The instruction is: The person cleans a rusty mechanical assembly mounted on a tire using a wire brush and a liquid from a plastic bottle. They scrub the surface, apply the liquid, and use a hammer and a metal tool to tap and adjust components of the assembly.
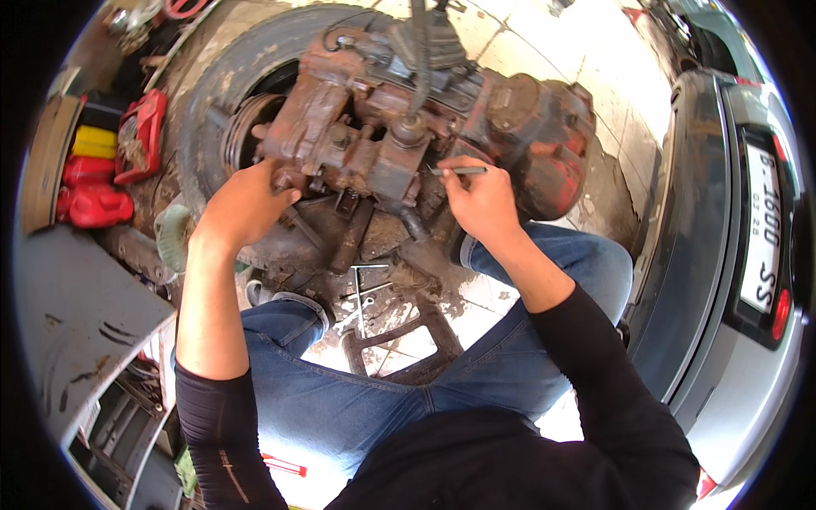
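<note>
A greasy, rusty vehicle gearbox or engine assembly point(382, 121) with worn red paint lies before me, its left end over a tire point(201, 115). My right hand point(481, 197) pinches a thin dark rod-like tool point(468, 170), its tip pointing left near the housing. My left hand point(245, 204) rests over the lower left side of the assembly, fingers bent around a rounded part; whether it grips that part is hard to tell. A grey hose or lever point(422, 70) rises from the middle of the assembly. Beside the left hand is a grooved pulley point(245, 131).
A T-handle wrench point(359, 299) and an open-end wrench point(357, 314) lie on the floor between my feet, near a dirty metal frame point(446, 335). Red plastic containers point(102, 205) and a grey metal cabinet point(83, 319) stand left. A parked car point(733, 357) is close on the right.
</note>
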Tool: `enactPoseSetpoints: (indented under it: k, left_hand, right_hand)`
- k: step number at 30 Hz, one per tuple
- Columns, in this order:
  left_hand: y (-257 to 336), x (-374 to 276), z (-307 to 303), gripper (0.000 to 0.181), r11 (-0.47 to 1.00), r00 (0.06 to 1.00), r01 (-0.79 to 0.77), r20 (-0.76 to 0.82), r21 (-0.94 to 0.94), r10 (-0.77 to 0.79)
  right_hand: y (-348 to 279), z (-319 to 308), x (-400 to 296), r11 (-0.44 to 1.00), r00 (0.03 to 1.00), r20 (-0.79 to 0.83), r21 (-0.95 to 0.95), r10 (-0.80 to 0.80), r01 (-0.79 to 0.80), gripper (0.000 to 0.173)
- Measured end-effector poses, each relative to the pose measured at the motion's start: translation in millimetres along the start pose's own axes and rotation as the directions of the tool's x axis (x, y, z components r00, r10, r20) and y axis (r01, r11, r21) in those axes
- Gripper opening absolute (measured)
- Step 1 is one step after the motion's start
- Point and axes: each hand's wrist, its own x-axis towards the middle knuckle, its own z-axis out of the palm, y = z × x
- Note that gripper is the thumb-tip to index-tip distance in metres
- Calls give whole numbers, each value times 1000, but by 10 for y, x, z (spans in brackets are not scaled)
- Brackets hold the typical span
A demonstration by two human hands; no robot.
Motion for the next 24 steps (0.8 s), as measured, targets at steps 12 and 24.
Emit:
enactPoseSetpoints:
  k: [12, 24]
  left_hand:
    - [66, 21, 18, 56, 999, 999, 38, 37, -29, -36]
    - [18, -2, 24, 55, 998, 999, 36, 21, -45, -35]
  right_hand:
    - [134, 114, -34, 978, 996, 84, 208, 17, -34, 15]
    - [-34, -20, -45, 985, 990, 35, 95, 138, -141, 17]
